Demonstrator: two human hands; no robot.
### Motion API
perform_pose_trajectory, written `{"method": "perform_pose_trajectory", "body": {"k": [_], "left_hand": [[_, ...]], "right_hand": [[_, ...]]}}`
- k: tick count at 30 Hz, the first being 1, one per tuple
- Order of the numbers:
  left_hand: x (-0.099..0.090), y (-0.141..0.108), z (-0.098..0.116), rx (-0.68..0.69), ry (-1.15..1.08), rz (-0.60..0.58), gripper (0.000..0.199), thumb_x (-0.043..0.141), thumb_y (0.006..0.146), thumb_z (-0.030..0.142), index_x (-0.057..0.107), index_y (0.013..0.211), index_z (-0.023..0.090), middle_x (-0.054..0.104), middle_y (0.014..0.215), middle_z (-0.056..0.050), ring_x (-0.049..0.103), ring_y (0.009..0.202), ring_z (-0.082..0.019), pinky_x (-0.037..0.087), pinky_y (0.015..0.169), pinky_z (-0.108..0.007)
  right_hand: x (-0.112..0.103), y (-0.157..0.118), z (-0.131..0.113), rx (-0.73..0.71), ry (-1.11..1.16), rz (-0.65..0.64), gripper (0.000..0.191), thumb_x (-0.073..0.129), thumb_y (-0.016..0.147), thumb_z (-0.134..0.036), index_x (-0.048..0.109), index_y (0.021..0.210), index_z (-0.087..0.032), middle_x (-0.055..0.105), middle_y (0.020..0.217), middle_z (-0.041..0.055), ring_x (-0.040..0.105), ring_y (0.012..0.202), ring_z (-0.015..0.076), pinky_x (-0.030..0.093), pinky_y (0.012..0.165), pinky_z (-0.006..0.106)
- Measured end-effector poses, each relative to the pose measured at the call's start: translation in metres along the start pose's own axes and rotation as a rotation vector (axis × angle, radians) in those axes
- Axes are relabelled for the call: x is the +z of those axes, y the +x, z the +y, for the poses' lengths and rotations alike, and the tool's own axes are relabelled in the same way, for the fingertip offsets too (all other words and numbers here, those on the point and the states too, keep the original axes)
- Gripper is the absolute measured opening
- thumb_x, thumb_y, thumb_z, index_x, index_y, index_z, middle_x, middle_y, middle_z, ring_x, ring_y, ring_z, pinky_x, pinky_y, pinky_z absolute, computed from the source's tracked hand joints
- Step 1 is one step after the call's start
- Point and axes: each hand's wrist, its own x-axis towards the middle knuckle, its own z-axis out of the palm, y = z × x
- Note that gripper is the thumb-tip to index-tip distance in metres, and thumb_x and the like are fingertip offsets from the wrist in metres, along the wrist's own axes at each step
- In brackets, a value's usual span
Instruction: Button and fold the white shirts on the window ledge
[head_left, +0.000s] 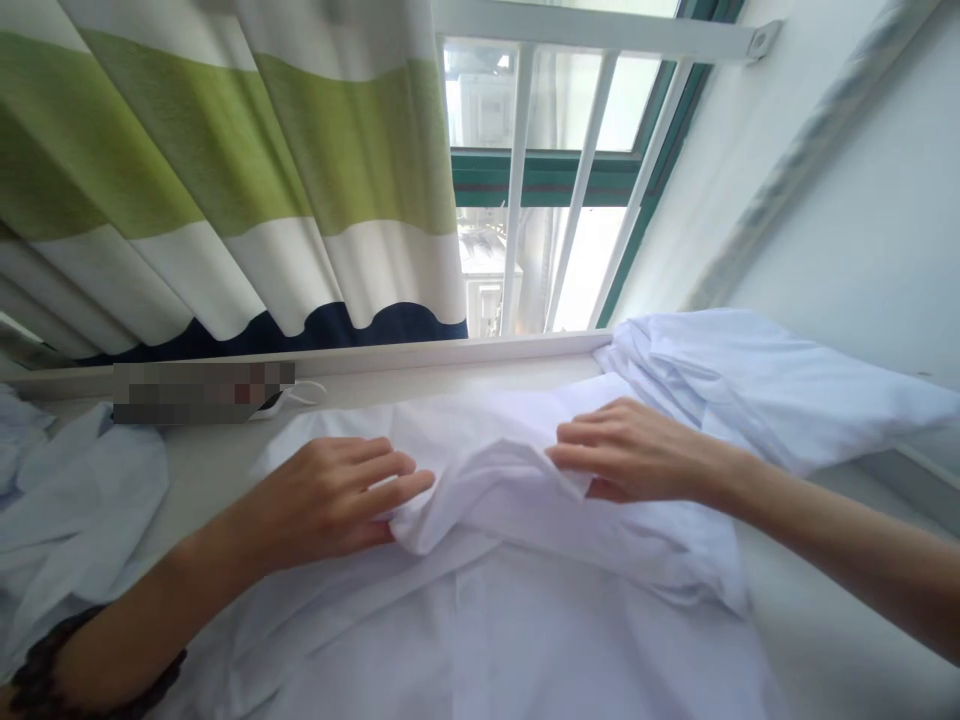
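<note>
A white shirt (525, 640) lies spread on the white surface in front of me, its button placket running down the middle towards me. My left hand (345, 495) pinches the left end of what looks like the shirt's collar (480, 465), the thumb beneath the cloth. At the collar's other end, my right hand (622, 450) has its fingers closed on the fabric. Between the two hands the collar edge arches up a little. Parts of the shirt under my hands and forearms are hidden.
Another folded white cloth (787, 380) lies at the right by the wall. More crumpled white cloth (82, 500) is at the left. A blurred-out item (202, 392) with a white loop sits by the back ledge. Behind are a striped curtain (225, 150) and white window bars (577, 190).
</note>
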Motion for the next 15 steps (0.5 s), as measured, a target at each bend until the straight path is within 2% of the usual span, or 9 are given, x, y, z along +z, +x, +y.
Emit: {"method": "perform_pose_trajectory", "body": {"k": [2, 5, 8, 11, 13, 15], "left_hand": [[0.010, -0.012, 0.002, 0.032, 0.012, -0.105, 0.034, 0.053, 0.086, 0.048, 0.063, 0.117, 0.037, 0.069, 0.111, 0.000, 0.063, 0.105, -0.023, 0.047, 0.097, -0.039], [0.018, -0.025, -0.002, -0.027, 0.031, -0.122, 0.041, 0.053, 0.084, 0.039, 0.060, 0.124, 0.038, 0.060, 0.131, 0.001, 0.053, 0.122, -0.026, 0.035, 0.110, -0.044], [0.019, -0.035, -0.007, -0.023, 0.030, -0.087, 0.043, 0.042, 0.089, 0.028, 0.059, 0.127, 0.036, 0.059, 0.133, 0.003, 0.052, 0.124, -0.022, 0.037, 0.109, -0.040], [0.016, -0.044, -0.010, -0.021, 0.024, -0.006, 0.047, 0.033, 0.092, 0.022, 0.059, 0.128, 0.035, 0.064, 0.126, 0.004, 0.057, 0.118, -0.018, 0.043, 0.105, -0.035], [0.012, -0.049, -0.009, -0.006, 0.031, 0.014, 0.046, 0.034, 0.091, 0.023, 0.058, 0.129, 0.034, 0.064, 0.126, 0.004, 0.058, 0.117, -0.017, 0.044, 0.103, -0.033], [0.008, -0.054, -0.008, 0.021, 0.046, 0.007, 0.045, 0.041, 0.088, 0.025, 0.059, 0.128, 0.034, 0.063, 0.128, 0.005, 0.058, 0.118, -0.017, 0.045, 0.102, -0.032]], "right_hand": [[0.017, -0.011, -0.016, -0.046, -0.016, -0.043, 0.022, 0.051, 0.086, -0.019, 0.059, 0.107, -0.022, 0.060, 0.084, 0.0033, 0.050, 0.066, 0.0148, 0.033, 0.058, 0.028], [0.037, -0.022, -0.027, -0.025, -0.015, 0.002, 0.041, 0.051, 0.085, -0.018, 0.053, 0.126, -0.022, 0.060, 0.096, 0.0063, 0.052, 0.075, 0.0168, 0.039, 0.067, 0.030], [0.043, -0.030, -0.030, -0.008, -0.026, 0.099, 0.051, 0.042, 0.088, -0.012, 0.046, 0.137, -0.027, 0.059, 0.098, 0.0060, 0.052, 0.075, 0.0156, 0.040, 0.070, 0.030], [0.040, -0.035, -0.035, 0.024, -0.036, 0.175, 0.050, 0.039, 0.090, -0.011, 0.049, 0.136, -0.029, 0.060, 0.096, 0.0055, 0.052, 0.073, 0.0151, 0.041, 0.071, 0.030], [0.037, -0.037, -0.041, 0.006, -0.002, 0.150, 0.048, 0.040, 0.091, -0.014, 0.049, 0.137, -0.029, 0.060, 0.097, 0.0054, 0.053, 0.077, 0.0155, 0.042, 0.073, 0.030], [0.034, -0.037, -0.049, -0.041, 0.063, 0.067, 0.047, 0.044, 0.092, -0.019, 0.047, 0.138, -0.027, 0.061, 0.100, 0.0055, 0.055, 0.084, 0.0166, 0.043, 0.076, 0.030]]}}
